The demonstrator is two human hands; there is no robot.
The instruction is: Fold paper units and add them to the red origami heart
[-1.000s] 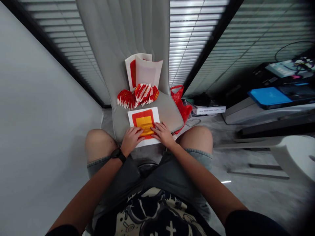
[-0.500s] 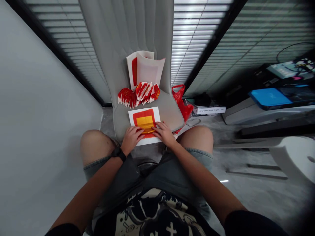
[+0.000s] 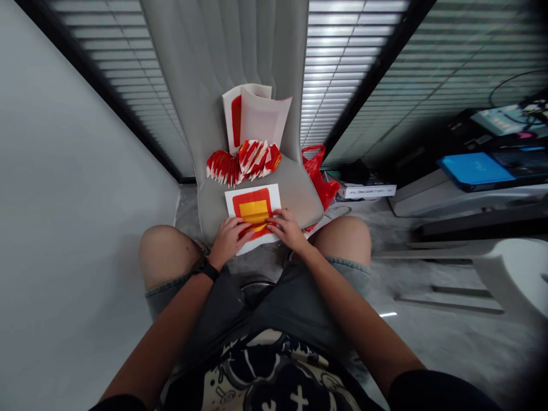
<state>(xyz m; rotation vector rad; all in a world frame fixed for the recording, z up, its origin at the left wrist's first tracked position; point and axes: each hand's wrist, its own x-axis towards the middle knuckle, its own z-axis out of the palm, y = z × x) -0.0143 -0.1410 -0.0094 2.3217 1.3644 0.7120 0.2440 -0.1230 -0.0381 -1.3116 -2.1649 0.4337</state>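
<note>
A white paper sheet (image 3: 273, 193) printed with a red block and a yellow rectangle lies at the front of the grey chair seat. A raised crease runs across its yellow part. My left hand (image 3: 231, 237) is at the sheet's left side, fingers bent and pressed together on the crease. From the right, my right hand (image 3: 290, 229) pinches the same crease. Both thumbs are at the near side of the fold. Just beyond the sheet, a row of folded red-and-white paper pieces (image 3: 244, 162) stands on the seat.
Larger curled sheets (image 3: 265, 117) lean against the chair's backrest (image 3: 201, 51). A red plastic bag (image 3: 319, 180) hangs beside the seat's right edge. Farther right are a white box (image 3: 368, 191), a blue flat item (image 3: 477, 170) and a white stool (image 3: 520, 274). A wall (image 3: 77, 200) borders the left.
The fingers of both hands have shifted slightly along the crease, and the sheet's near edge now bends a little. The whole view has moved slightly.
</note>
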